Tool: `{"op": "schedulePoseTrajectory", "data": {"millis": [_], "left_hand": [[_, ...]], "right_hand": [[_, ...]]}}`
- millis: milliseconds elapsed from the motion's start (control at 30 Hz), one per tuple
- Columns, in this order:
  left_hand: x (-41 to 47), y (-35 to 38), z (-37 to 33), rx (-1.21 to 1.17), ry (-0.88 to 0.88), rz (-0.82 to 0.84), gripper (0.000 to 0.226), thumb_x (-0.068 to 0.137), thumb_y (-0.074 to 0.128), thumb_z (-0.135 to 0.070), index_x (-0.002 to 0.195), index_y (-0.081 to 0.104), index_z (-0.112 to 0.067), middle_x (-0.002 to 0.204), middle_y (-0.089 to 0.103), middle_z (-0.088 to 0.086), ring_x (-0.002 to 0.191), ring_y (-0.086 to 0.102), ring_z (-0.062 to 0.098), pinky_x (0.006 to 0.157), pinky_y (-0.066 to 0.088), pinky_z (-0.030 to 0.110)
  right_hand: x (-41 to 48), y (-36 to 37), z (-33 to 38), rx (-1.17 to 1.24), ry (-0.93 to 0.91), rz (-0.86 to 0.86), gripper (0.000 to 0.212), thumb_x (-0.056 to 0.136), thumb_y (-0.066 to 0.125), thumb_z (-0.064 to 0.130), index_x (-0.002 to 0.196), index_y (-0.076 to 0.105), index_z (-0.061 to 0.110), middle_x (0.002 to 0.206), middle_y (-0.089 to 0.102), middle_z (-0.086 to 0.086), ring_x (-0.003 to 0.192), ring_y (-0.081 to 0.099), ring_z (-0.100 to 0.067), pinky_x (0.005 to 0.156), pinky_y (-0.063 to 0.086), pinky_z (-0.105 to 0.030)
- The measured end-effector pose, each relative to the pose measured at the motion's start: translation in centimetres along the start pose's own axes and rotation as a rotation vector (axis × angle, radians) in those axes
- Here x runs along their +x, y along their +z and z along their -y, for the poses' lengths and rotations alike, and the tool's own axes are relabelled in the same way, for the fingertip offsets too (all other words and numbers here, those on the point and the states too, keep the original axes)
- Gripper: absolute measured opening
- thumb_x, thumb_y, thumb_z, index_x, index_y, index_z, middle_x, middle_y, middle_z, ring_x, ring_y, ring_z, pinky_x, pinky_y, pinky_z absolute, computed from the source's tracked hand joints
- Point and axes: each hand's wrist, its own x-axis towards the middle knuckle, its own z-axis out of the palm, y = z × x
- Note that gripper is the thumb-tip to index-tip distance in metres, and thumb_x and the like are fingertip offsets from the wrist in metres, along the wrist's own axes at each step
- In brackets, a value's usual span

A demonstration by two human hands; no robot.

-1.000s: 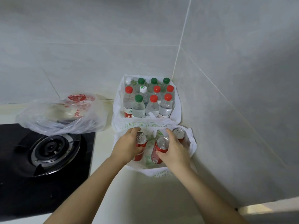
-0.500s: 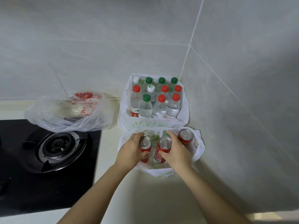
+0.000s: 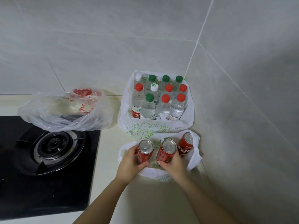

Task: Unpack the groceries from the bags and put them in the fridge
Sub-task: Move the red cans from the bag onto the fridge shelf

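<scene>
My left hand (image 3: 129,162) curls round one red aluminium drink can (image 3: 145,152), and my right hand (image 3: 174,164) round a second red can (image 3: 166,152). Both stand near upright in the mouth of the white green-printed plastic bag (image 3: 193,160), silver tops facing up.

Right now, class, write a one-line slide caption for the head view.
Left hand grips one red can, right hand a second can, in a white bag; third can and water bottles beyond.
</scene>
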Motion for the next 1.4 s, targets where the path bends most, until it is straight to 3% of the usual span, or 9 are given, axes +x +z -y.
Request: {"op": "schedulePoseTrajectory", "data": {"millis": [167, 367, 433, 567, 733, 900, 1000, 1133, 1400], "left_hand": [[0.4, 0.7, 1.0, 0.089, -0.063, 0.021, 0.079, 0.055, 0.085, -0.052, 0.124, 0.050, -0.035, 0.108, 0.065, -0.022, 0.100, 0.061, -0.003, 0.083, 0.048, 0.019], [0.4, 0.8, 0.7, 0.136, -0.062, 0.016, 0.074, 0.056, 0.083, -0.056, 0.120, 0.051, -0.038, 0.101, 0.066, -0.022, 0.093, 0.062, -0.004, 0.077, 0.047, 0.017], [0.4, 0.8, 0.7, 0.111, -0.065, 0.012, 0.067, 0.057, 0.083, -0.050, 0.115, 0.053, -0.036, 0.099, 0.068, -0.019, 0.092, 0.063, -0.003, 0.079, 0.050, 0.020], [0.3, 0.3, -0.4, 0.021, -0.041, -0.028, 0.046, 0.069, 0.083, -0.023, 0.107, 0.058, -0.028, 0.095, 0.069, -0.012, 0.087, 0.066, -0.001, 0.076, 0.049, 0.016], [-0.3, -2.0, -4.9, -0.051, 0.083, -0.143, 0.039, 0.070, 0.084, -0.017, 0.099, 0.061, -0.029, 0.088, 0.070, -0.013, 0.083, 0.064, 0.000, 0.073, 0.051, 0.016], [-2.3, -5.8, -9.9, -0.096, 0.167, -0.280, 0.042, 0.069, 0.083, -0.014, 0.098, 0.060, -0.033, 0.083, 0.067, -0.018, 0.079, 0.061, -0.003, 0.066, 0.047, 0.011], [-4.4, -8.2, -12.2, -0.098, 0.197, -0.337, 0.042, 0.071, 0.082, -0.015, 0.103, 0.060, -0.029, 0.084, 0.068, -0.016, 0.079, 0.061, -0.006, 0.065, 0.045, 0.007], [-7.4, -10.4, -14.2, -0.112, 0.209, -0.400, 0.047, 0.069, 0.083, -0.023, 0.110, 0.061, -0.029, 0.090, 0.068, -0.021, 0.082, 0.062, -0.004, 0.073, 0.047, 0.016], [-13.0, -13.2, -16.3, -0.126, 0.232, -0.557, 0.036, 0.073, 0.080, -0.014, 0.098, 0.060, -0.029, 0.085, 0.068, -0.021, 0.073, 0.064, -0.003, 0.063, 0.045, 0.006]], "right_hand": [[0.0, 0.7, -0.8, -0.015, -0.004, -0.005, 0.077, 0.066, 0.087, 0.015, 0.132, 0.046, 0.015, 0.113, 0.066, 0.003, 0.109, 0.061, -0.015, 0.100, 0.045, -0.028], [-0.2, 0.8, -0.7, 0.001, -0.011, -0.025, 0.071, 0.067, 0.087, 0.016, 0.127, 0.050, 0.014, 0.105, 0.065, 0.006, 0.101, 0.062, -0.012, 0.096, 0.047, -0.028], [-0.2, 0.8, -0.6, 0.031, -0.004, -0.038, 0.068, 0.067, 0.087, 0.016, 0.124, 0.052, 0.017, 0.104, 0.066, 0.007, 0.100, 0.062, -0.011, 0.096, 0.049, -0.031], [-0.7, 0.6, 0.7, 0.130, -0.022, -0.043, 0.063, 0.069, 0.085, 0.014, 0.121, 0.052, 0.025, 0.106, 0.066, 0.011, 0.098, 0.062, -0.002, 0.088, 0.046, -0.020], [-1.2, -0.7, 4.7, 0.222, -0.110, -0.090, 0.052, 0.070, 0.085, 0.011, 0.109, 0.055, 0.028, 0.103, 0.069, 0.008, 0.094, 0.065, -0.001, 0.079, 0.048, -0.016], [-3.4, -3.2, 10.2, 0.291, -0.216, -0.079, 0.054, 0.071, 0.085, 0.016, 0.115, 0.056, 0.027, 0.103, 0.067, 0.016, 0.089, 0.062, 0.010, 0.072, 0.048, -0.008], [-5.0, -4.3, 13.0, 0.322, -0.270, -0.078, 0.055, 0.070, 0.086, 0.021, 0.115, 0.056, 0.031, 0.101, 0.069, 0.017, 0.090, 0.064, 0.007, 0.076, 0.050, -0.015], [-7.2, -4.8, 16.3, 0.365, -0.349, -0.046, 0.054, 0.070, 0.085, 0.020, 0.114, 0.058, 0.035, 0.100, 0.070, 0.017, 0.091, 0.065, 0.005, 0.075, 0.052, -0.016], [-10.1, -3.9, 20.1, 0.417, -0.454, 0.109, 0.058, 0.062, 0.084, 0.032, 0.115, 0.060, 0.033, 0.105, 0.072, 0.013, 0.100, 0.066, -0.007, 0.091, 0.054, -0.039]]}}
